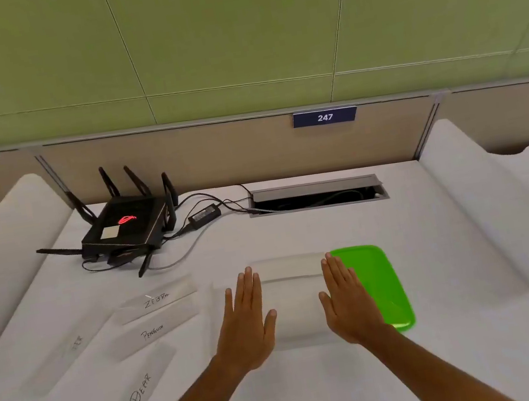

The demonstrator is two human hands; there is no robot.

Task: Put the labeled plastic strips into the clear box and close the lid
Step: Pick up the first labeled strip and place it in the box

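Left hand [246,321], right hand [348,298] — flat, flanking clear box [294,299]

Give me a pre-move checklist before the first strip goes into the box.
1. Clear box uncovered: ok; green lid lies beside it on the right.
2. Left hand empty: ok, flat and open.
3. Right hand empty: ok, flat and open.
4. Strips within view: ok; ZEBRA strip, PENGUIN strip, BEAR strip and a fourth strip lie to the left.
5. Fourth strip's label readable: not ok, blurred.
6. Box already empty: cannot tell.
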